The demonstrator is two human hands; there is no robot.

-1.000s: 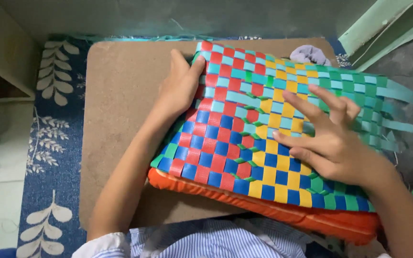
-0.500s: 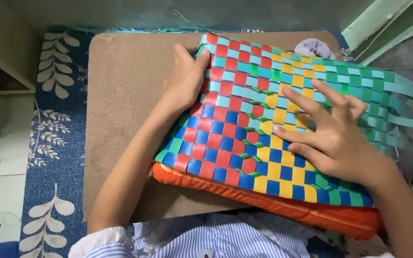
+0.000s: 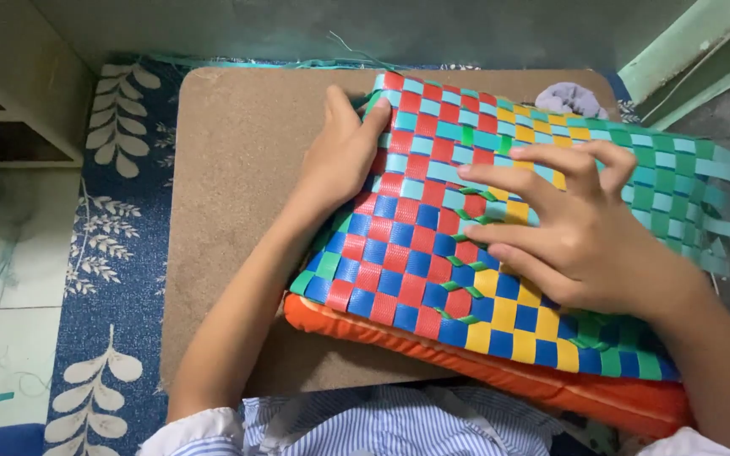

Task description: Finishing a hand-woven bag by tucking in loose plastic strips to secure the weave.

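Seen from above, a blue rug (image 3: 111, 279) with pale leaf patterns covers the floor, and on it lies a flat brown board (image 3: 238, 194) that gives me a firm, level surface to work on. Across the right half of the board sits an orange cushion (image 3: 483, 371), and draped over it is the woven mat (image 3: 433, 253) I am making, a checkered panel of plastic strips in red, blue, yellow, teal and green; the cushion lifts the weave a little toward me and seems to keep it from sliding. At the mat's far right edge the loose teal strips (image 3: 728, 203) trail off unwoven, left free there, I judge, because that side is the open end of the weave. My left hand (image 3: 344, 156) lies flat on the mat's upper left edge, fingers relaxed and spread, grasping nothing, simply pressing the finished part down so that it stays square on the board. My right hand (image 3: 576, 228) rests over the middle of the mat, fingers splayed and slightly curled, the fingertips (image 3: 475, 173) touching a thin green strip (image 3: 466, 219) that runs diagonally through the checks; I cannot tell whether any finger actually pinches it. Beyond the mat, at the board's far edge, sits a small pale grey scrap of cloth (image 3: 572, 97), apart from both hands.
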